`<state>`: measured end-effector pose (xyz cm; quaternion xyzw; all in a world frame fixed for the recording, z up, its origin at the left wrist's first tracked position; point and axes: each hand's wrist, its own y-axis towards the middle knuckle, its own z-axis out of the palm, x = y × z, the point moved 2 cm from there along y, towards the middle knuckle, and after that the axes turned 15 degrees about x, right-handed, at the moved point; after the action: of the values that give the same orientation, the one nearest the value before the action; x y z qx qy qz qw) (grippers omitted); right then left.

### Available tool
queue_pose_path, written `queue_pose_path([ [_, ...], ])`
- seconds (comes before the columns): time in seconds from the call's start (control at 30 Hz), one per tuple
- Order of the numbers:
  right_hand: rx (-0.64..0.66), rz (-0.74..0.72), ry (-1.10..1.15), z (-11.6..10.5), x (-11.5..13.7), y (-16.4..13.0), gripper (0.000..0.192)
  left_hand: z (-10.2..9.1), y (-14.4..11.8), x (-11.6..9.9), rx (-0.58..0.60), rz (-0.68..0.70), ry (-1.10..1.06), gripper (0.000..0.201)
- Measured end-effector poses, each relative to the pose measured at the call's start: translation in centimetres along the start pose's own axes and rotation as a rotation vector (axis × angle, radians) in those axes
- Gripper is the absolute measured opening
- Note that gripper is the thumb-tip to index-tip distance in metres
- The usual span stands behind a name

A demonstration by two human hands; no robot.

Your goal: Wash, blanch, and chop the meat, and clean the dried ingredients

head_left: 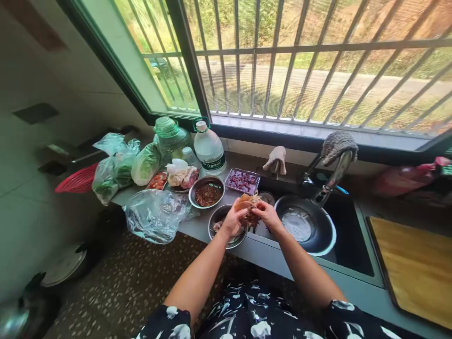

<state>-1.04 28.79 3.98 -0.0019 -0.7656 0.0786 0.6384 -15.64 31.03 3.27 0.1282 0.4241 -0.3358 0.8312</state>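
Gripping a brown, frayed clump of food (pixel 249 214) between them, the left hand (pixel 234 219) and right hand (pixel 267 214) sit close together, fingers closed on its opposite sides. The clump is near the right rim of a metal bowl (pixel 211 230) containing pale pieces, beside the sink (pixel 357 238). Behind stand another metal bowl (pixel 192 198) of brown strips and a shallow tray (pixel 259 182) of purplish-red bits.
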Motion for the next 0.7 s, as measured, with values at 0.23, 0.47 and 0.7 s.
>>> queue_pose_path([
  [0.23,-0.056,0.036,0.188,-3.9,-1.2,-1.7,0.031,2.5,3.2,2.7,0.048,-0.245,-0.328,0.05],
  [0.47,-0.376,-0.215,-0.146,-7.6,0.4,-4.0,0.023,2.5,4.6,4.9,-0.052,-0.177,-0.058,0.082],
  [0.7,0.01,-0.513,-0.689,-5.3,-1.4,-5.1,0.012,3.4,5.2,4.9,-0.053,-0.071,-0.097,0.053],
])
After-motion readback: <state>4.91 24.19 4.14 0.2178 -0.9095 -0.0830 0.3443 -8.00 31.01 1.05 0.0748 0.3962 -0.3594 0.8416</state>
